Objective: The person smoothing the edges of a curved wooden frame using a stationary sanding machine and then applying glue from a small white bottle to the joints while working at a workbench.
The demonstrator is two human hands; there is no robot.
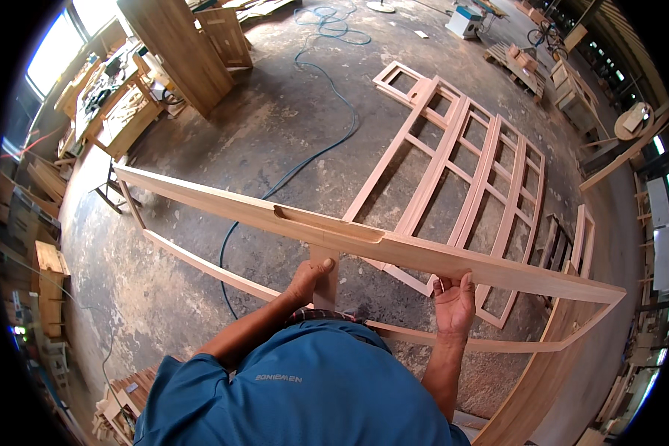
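Observation:
A long wooden frame (416,253) is held up in front of my body, its upper rail running from the far left to the lower right. A shallow slot is cut along the middle of that rail's edge. My left hand (308,282) is closed around the short crosspiece (324,262) at the frame's middle, thumb on top. Further right, my right hand (454,303) has its palm turned up, with curled fingers gripping the underside of the upper rail. The fingertips of the right hand are partly hidden by the rail.
Several similar wooden frames (461,176) lie on the concrete floor ahead. A blue hose (340,141) snakes across the floor. Tall wooden panels (180,56) and a cluttered workbench (128,119) stand at far left. A wooden beam (531,379) runs at lower right.

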